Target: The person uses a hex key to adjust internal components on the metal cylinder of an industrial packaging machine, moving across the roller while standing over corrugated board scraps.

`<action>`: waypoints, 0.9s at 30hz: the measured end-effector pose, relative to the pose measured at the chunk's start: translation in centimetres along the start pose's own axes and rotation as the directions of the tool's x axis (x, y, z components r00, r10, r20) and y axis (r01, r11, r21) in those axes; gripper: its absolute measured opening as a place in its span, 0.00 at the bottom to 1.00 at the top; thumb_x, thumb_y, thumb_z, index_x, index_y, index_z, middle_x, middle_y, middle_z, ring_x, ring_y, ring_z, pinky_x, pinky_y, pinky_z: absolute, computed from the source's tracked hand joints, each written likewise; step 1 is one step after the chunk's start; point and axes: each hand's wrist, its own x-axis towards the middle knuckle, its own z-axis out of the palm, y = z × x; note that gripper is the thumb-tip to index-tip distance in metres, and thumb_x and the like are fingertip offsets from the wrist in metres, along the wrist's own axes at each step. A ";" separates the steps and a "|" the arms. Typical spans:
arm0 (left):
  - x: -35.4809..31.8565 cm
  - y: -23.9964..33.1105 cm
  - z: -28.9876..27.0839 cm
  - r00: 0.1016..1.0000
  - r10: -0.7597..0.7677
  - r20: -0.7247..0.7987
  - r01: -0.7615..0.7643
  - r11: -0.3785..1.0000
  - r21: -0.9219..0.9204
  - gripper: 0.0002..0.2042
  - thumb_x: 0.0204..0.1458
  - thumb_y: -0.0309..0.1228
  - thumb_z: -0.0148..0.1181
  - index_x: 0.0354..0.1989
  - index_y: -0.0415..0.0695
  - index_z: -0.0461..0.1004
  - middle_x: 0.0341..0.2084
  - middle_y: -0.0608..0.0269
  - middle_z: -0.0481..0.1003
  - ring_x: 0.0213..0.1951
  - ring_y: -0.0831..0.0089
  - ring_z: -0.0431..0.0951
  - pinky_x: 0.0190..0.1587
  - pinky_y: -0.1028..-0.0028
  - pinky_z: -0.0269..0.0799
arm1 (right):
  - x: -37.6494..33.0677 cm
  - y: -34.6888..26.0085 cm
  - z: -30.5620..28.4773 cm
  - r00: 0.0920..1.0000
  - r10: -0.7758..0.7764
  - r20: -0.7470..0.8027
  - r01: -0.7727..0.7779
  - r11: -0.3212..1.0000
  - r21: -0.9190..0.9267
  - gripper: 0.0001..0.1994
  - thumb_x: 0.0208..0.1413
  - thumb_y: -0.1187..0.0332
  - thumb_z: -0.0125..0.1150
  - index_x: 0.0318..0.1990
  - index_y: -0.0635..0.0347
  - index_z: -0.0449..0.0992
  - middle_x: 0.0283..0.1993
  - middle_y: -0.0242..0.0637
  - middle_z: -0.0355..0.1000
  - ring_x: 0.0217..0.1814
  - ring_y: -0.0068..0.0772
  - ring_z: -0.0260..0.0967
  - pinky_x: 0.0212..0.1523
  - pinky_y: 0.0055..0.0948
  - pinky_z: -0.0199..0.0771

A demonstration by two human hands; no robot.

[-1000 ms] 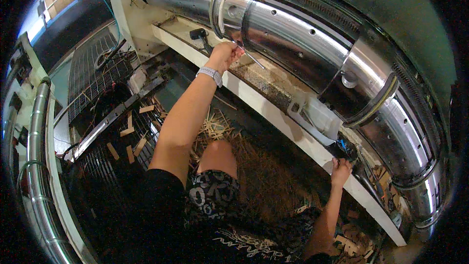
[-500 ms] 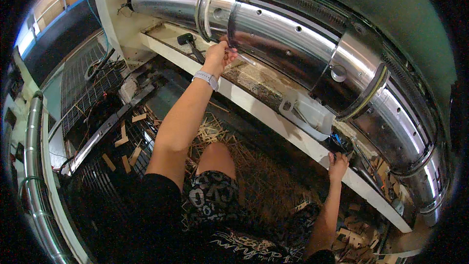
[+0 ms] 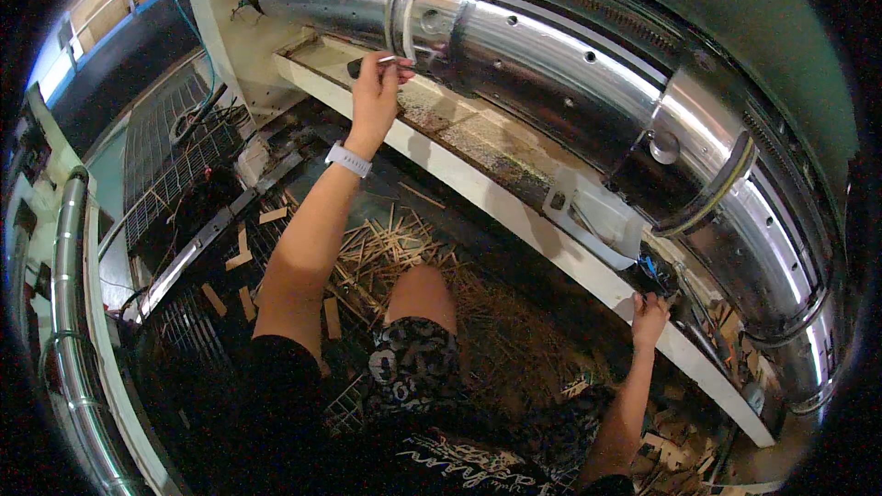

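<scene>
My left hand (image 3: 375,101) is raised at the left end of a long cream metal tray (image 3: 514,207), close under a large steel cylinder (image 3: 542,60). Its fingers pinch a thin, pale rod-like thing (image 3: 393,60); its kind does not show. A black object (image 3: 355,68) is partly hidden behind that hand. My right hand (image 3: 649,317) lies on the tray's front rim, fingers curled over it. Just beyond its fingertips is a dark container (image 3: 654,268) with blue pieces in it. Beside that sits a translucent white plastic container (image 3: 602,220).
A pale cord (image 3: 413,0) and a dark-yellow band (image 3: 721,188) loop around the cylinder. Wood-coloured strips (image 3: 395,248) litter the floor around my knee. A wire-mesh panel (image 3: 170,142) and a thinner steel roller (image 3: 69,276) stand to the left. Cardboard scraps (image 3: 675,445) lie lower right.
My left hand has moved left and up along the tray, carrying the thin rod, and now covers part of the black object. My right hand stays on the rim. The whole view has shifted slightly.
</scene>
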 end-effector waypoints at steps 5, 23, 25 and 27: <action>-0.4 -0.4 0.3 0.990 0.067 0.124 -0.098 0.961 0.260 0.06 0.56 0.22 0.42 0.41 0.37 0.61 0.32 0.55 0.76 0.33 0.67 0.78 0.35 0.71 0.73 | 0.1 -0.2 0.3 1.000 -0.013 0.002 0.013 0.998 -0.062 0.15 0.53 0.57 0.55 0.34 0.62 0.71 0.37 0.47 0.66 0.44 0.51 0.62 0.46 0.46 0.58; 0.5 -0.2 0.7 0.994 0.022 0.104 -0.045 0.975 0.219 0.10 0.54 0.34 0.51 0.33 0.37 0.70 0.20 0.54 0.75 0.20 0.72 0.75 0.25 0.76 0.69 | 0.5 -1.2 -0.8 0.991 0.044 0.130 -0.032 0.995 -0.090 0.17 0.54 0.55 0.53 0.38 0.62 0.72 0.39 0.47 0.68 0.46 0.51 0.62 0.48 0.45 0.58; 1.0 0.4 0.7 0.955 -0.291 0.060 0.294 0.955 -0.044 0.13 0.55 0.35 0.46 0.32 0.36 0.69 0.23 0.52 0.75 0.23 0.68 0.76 0.29 0.73 0.71 | 0.3 -0.9 -0.9 0.995 0.033 0.099 -0.029 0.999 -0.039 0.18 0.54 0.55 0.52 0.39 0.63 0.72 0.40 0.48 0.67 0.47 0.51 0.62 0.49 0.45 0.58; 1.2 0.7 0.8 0.890 -0.439 0.124 0.452 0.815 -0.361 0.16 0.56 0.36 0.42 0.33 0.34 0.69 0.27 0.49 0.75 0.27 0.64 0.77 0.33 0.71 0.73 | 0.0 -0.8 -0.9 0.998 0.023 0.060 -0.023 1.000 -0.006 0.18 0.55 0.55 0.52 0.39 0.63 0.72 0.41 0.48 0.67 0.47 0.52 0.62 0.49 0.46 0.58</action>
